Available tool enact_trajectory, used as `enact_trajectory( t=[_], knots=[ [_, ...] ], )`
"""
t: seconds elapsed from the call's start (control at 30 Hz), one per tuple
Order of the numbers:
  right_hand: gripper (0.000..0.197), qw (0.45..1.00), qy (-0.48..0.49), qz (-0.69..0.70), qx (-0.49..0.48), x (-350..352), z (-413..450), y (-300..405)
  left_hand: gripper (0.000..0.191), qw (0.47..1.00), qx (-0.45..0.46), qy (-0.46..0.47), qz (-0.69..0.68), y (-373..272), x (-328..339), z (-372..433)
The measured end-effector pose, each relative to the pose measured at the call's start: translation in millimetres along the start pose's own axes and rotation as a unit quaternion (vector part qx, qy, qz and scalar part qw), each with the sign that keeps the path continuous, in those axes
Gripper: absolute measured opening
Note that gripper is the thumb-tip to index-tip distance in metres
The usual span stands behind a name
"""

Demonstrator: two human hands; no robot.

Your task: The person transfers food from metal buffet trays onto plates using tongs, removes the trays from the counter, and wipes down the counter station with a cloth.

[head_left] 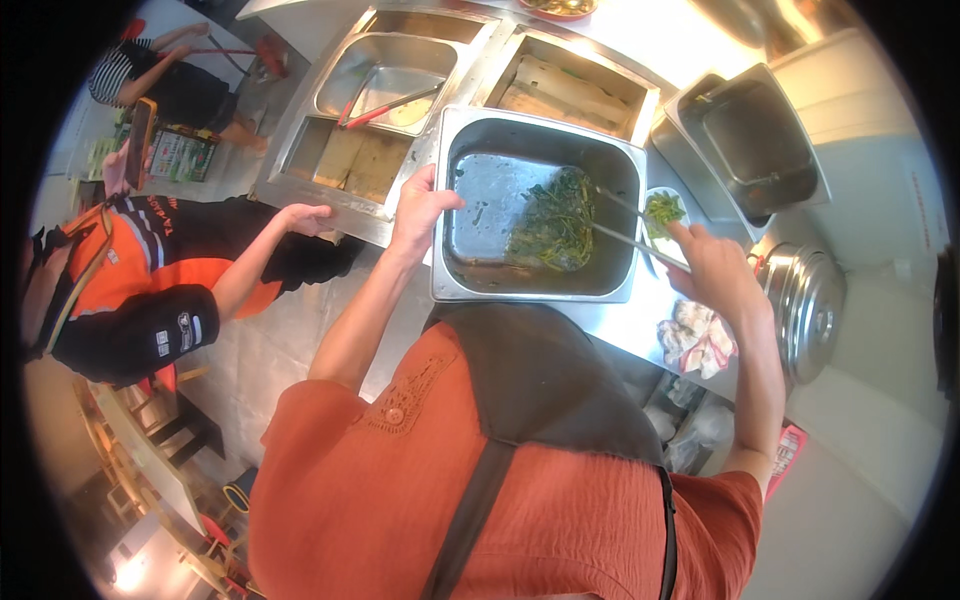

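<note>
My left hand grips the left rim of a deep stainless steel food pan, its thumb over the edge. The pan is tipped towards me. Dark cooked leafy greens lie heaped in its right half, with a few scraps stuck to the bare metal. My right hand holds metal tongs, whose tips reach over the pan's right wall to the greens. Just right of the pan, partly behind the tongs, a white dish bears some of the same kind of greens.
Beyond the pan is a steel counter with wells; red-handled tongs lie across an inset pan. Right stand another deep pan, a lidded steel pot and a crumpled cloth. A person with a phone stands left, another behind.
</note>
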State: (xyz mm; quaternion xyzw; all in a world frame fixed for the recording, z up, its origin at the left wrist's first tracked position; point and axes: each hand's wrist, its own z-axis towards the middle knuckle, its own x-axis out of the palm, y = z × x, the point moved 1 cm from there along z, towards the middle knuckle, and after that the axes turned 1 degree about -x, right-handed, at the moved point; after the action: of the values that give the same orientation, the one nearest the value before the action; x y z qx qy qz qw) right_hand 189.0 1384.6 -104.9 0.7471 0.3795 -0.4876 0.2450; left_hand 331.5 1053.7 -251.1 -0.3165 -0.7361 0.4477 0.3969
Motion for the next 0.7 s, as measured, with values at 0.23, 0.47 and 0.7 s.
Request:
enact_trajectory(
  t=[0.23, 0.47, 0.7],
  knots=[
    [0.038, 0.996, -0.019, 0.061, -0.06, 36, 16, -6, 0.027, 0.999, -0.016, -0.011, 0.032, -5, 9, -3],
    [0.041, 0.996, -0.009, 0.084, 0.001, 14, -12, -9, 0.027, 1.0, -0.018, -0.001, -0.014, -9, 12, -12],
    [0.033, 0.996, 0.0, 0.089, 0.012, 23, 4, -30, 0.027, 1.0, -0.004, 0.01, -0.011, -8, 23, -6]
  ],
)
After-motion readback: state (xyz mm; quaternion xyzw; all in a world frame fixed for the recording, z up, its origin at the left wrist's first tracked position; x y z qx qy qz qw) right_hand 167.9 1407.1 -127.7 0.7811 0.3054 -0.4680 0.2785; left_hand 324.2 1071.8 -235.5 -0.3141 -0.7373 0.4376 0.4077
